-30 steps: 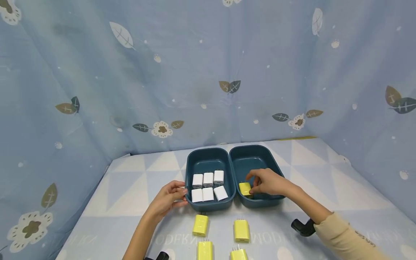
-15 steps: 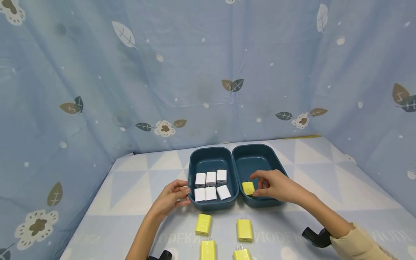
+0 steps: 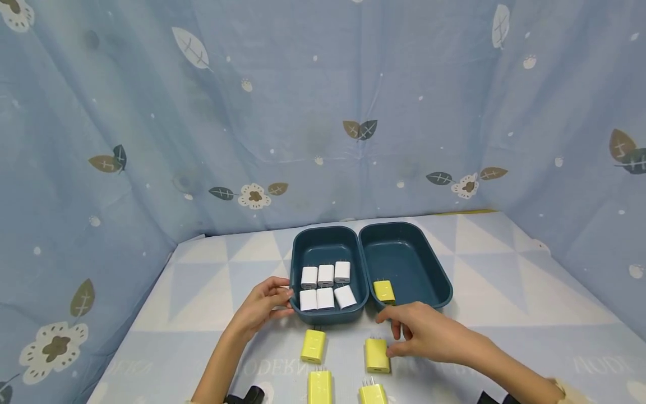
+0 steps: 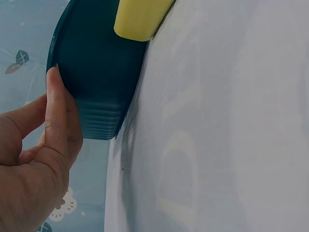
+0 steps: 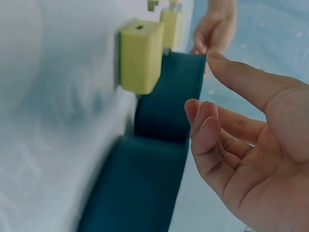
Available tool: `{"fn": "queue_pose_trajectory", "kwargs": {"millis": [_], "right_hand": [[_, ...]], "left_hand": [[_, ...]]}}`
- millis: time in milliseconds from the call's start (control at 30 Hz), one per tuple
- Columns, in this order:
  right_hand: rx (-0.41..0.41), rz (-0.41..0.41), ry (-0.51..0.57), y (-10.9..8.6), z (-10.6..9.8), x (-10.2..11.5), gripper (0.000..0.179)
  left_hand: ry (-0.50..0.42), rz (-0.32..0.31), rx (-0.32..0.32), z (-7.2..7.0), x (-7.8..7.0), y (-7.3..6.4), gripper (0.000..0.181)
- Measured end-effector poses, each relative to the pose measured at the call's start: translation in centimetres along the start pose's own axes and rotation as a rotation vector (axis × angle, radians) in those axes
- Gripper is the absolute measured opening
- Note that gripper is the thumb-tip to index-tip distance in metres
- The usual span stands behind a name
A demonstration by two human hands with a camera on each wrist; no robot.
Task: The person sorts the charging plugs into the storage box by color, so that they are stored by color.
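Observation:
My left hand holds the outer left side of the left dark-blue bin, thumb at the rim; in the left wrist view, the fingers lie against its wall. Inside that bin are several white chargers in two rows. One yellow charger lies in the front left corner of the right bin. My right hand hovers at a yellow charger in front of this bin, thumb near its right side. In the right wrist view, a gap separates thumb and fingers, with nothing between them.
More yellow chargers lie in front of the bins: one near the left bin, and two by the front, a left charger and a right charger. A patterned cloth covers the table. Behind hangs a blue curtain.
My right hand has let go of the yellow charger in the right bin and moved out toward the front, over a charger on the table. The left hand has stayed at the left bin.

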State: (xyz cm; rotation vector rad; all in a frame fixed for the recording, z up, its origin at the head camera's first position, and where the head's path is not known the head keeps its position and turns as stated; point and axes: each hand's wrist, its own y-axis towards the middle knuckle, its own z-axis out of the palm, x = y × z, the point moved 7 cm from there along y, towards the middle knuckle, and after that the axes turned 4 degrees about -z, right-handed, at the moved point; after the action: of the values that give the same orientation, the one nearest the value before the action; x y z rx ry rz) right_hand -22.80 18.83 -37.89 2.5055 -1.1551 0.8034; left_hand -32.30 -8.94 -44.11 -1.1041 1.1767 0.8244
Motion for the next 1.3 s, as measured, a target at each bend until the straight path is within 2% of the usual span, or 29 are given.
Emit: {"fn": "queue_pose_trajectory", "kwargs": {"millis": [200, 433, 600, 800, 967, 1300], "right_hand": [[0.029, 0.027, 0.031, -0.5, 1.1, -0.4, 0.046], [0.037, 0.024, 0.035, -0.4, 2.2, -0.4, 0.053], [0.061, 0.067, 0.053, -0.5, 3.1, -1.0, 0.057], [0.074, 0.08, 0.048, -0.6, 4.0, -1.6, 0.059], [0.058, 0.061, 0.019, -0.3, 4.4, -1.6, 0.058], [0.039, 0.066, 0.054, -0.1, 4.8, -1.9, 0.055]], "left_hand": [[0.013, -0.001, 0.015, 0.1, -0.1, 0.1, 0.04], [0.018, 0.002, -0.009, -0.3, -0.5, -0.2, 0.038], [0.015, 0.003, -0.001, -0.1, -0.4, -0.2, 0.04], [0.018, -0.002, 0.001, 0.1, -0.4, -0.2, 0.04], [0.021, -0.003, -0.01, -0.1, -0.5, -0.1, 0.039], [0.006, -0.002, 0.012, 0.1, -0.5, 0.0, 0.039]]}}
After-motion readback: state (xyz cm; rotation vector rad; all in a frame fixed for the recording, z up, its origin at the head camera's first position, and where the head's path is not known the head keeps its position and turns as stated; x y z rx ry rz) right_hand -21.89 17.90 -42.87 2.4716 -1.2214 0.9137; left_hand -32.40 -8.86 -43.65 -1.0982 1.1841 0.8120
